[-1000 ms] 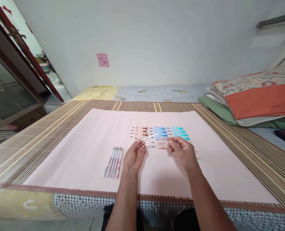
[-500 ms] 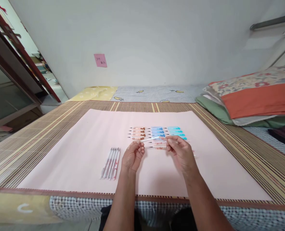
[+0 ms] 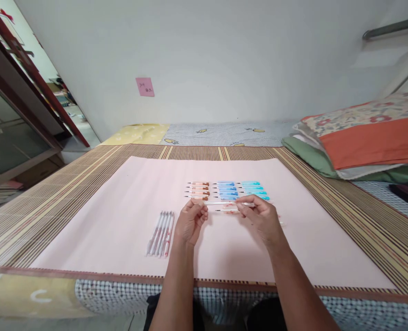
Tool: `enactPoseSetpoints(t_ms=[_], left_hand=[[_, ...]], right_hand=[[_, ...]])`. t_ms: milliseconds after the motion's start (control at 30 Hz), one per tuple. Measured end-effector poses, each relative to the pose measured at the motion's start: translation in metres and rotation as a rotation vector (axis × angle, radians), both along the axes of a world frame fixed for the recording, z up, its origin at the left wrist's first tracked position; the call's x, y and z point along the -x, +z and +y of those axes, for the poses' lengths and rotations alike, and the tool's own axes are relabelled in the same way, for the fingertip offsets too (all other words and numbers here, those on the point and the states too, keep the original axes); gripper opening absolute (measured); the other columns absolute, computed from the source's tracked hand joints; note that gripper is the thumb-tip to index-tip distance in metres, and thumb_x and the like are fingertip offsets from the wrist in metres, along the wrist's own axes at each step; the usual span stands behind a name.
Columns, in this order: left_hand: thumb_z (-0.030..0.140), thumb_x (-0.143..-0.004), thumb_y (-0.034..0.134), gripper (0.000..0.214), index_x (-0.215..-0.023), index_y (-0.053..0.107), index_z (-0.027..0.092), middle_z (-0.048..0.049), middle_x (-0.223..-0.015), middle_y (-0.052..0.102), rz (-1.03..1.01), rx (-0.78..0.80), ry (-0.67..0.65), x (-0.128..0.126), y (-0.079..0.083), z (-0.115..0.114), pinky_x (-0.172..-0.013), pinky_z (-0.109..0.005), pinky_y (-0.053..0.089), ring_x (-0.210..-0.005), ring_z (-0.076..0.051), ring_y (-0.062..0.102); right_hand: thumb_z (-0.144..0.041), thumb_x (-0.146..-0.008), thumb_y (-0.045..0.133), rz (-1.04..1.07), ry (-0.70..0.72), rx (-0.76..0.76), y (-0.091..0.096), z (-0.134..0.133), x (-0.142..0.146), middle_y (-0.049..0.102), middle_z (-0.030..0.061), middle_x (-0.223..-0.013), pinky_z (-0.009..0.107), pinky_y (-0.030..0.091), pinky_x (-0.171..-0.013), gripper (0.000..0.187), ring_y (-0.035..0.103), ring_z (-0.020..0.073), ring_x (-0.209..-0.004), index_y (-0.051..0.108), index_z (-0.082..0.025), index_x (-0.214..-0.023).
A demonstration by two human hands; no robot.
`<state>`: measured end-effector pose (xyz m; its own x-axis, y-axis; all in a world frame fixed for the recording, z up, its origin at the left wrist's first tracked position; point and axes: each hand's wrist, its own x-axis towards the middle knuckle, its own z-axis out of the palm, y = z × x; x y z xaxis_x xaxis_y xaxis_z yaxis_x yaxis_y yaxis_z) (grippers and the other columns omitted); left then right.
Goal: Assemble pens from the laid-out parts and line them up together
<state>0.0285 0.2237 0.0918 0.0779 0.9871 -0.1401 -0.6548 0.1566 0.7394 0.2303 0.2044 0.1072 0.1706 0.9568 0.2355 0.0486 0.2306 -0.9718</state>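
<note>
Left hand (image 3: 191,223), right hand (image 3: 263,219) pinching pale pen (image 3: 220,202). Brown pens (image 3: 201,187), blue pens (image 3: 229,189), turquoise pens (image 3: 255,187) already rowed mid-depth on surface (image 3: 97,220); white pens (image 3: 159,233) toward near edge seemingly remaining.

On our mat (image 3: 87,184) lies a sheet (image 3: 121,207), and on it we have a left group of pens (image 3: 201,187), a middle group (image 3: 226,189) and a right group (image 3: 254,188), side by side. Nearer us, to their left, lies a row of pens (image 3: 160,234). A rod (image 3: 219,203) spans our left hand (image 3: 191,219) and right hand (image 3: 261,216), before the middle group. Right of the sheet sits bedding (image 3: 379,142); behind the mat rises the wall (image 3: 224,69), bearing a note (image 3: 145,87).
</note>
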Motion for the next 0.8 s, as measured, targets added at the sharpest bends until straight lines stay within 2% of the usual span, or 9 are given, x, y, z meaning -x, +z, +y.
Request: enactPoseSetpoints(t_ms=[200,333,433,567,667,733,800], left_hand=[[0.038,-0.066,0.090,0.037,-0.069,0.061,0.015,-0.0009,-0.064,0.063,0.120,-0.049,-0.083,-0.004,0.001,-0.003,-0.051,-0.019,0.042,-0.052,-0.008,0.052],[0.044,-0.068,0.088,0.042,-0.063,0.057,0.016,0.0000,-0.056,0.058,0.196,-0.048,-0.078,-0.004,0.001,-0.002,-0.045,-0.020,0.033,-0.045,-0.007,0.046],[0.042,-0.068,0.088,0.039,-0.063,0.059,0.015,-0.0002,-0.058,0.059,0.199,-0.069,-0.077,-0.003,0.000,-0.002,-0.046,-0.020,0.033,-0.047,-0.007,0.046],[0.028,-0.064,0.090,0.030,-0.082,0.071,0.014,-0.0007,-0.067,0.063,0.104,-0.121,-0.094,-0.002,0.001,-0.002,-0.057,-0.020,0.042,-0.058,-0.008,0.053],[0.019,-0.058,0.090,0.039,-0.094,0.075,0.016,-0.0026,-0.082,0.068,0.061,-0.139,-0.087,-0.002,0.003,-0.003,-0.064,-0.022,0.047,-0.071,-0.011,0.060],[0.017,-0.057,0.091,0.050,-0.104,0.075,0.020,-0.0037,-0.097,0.069,0.049,-0.136,-0.089,-0.002,0.004,-0.004,-0.066,-0.023,0.049,-0.081,-0.014,0.063],[0.024,-0.060,0.092,0.055,-0.112,0.073,0.022,-0.0042,-0.103,0.068,0.051,-0.097,-0.091,-0.003,0.004,-0.004,-0.066,-0.023,0.049,-0.085,-0.015,0.065]], right_hand=[[-0.043,-0.072,0.082,-0.023,0.058,0.048,-0.006,0.001,0.004,0.068,0.0022,-0.071,0.027,0.046,-0.055,0.029,0.056,0.0140,-0.060,0.075,-0.018,-0.085],[-0.043,-0.072,0.083,-0.009,0.080,0.049,-0.005,0.000,0.007,0.067,0.0011,-0.069,0.028,0.049,-0.057,0.028,0.059,0.0140,-0.060,0.075,-0.019,-0.084],[-0.044,-0.071,0.083,0.004,0.074,0.049,-0.004,-0.001,0.008,0.066,0.0007,-0.067,0.029,0.049,-0.057,0.029,0.059,0.0141,-0.058,0.076,-0.018,-0.082],[-0.045,-0.069,0.085,0.075,0.050,0.076,-0.006,0.001,0.010,0.067,0.0010,-0.065,0.029,0.049,-0.057,0.031,0.058,0.0137,-0.055,0.075,-0.018,-0.081],[-0.045,-0.067,0.086,0.144,0.070,0.106,-0.009,0.003,0.011,0.068,0.0013,-0.065,0.029,0.048,-0.056,0.031,0.057,0.0129,-0.054,0.075,-0.018,-0.078],[-0.045,-0.067,0.087,0.159,0.071,0.107,-0.010,0.004,0.012,0.068,0.0011,-0.065,0.029,0.047,-0.056,0.031,0.057,0.0129,-0.054,0.075,-0.018,-0.078],[-0.045,-0.067,0.087,0.149,0.058,0.097,-0.010,0.003,0.012,0.067,0.0010,-0.065,0.029,0.048,-0.056,0.031,0.057,0.0136,-0.055,0.075,-0.019,-0.079]])
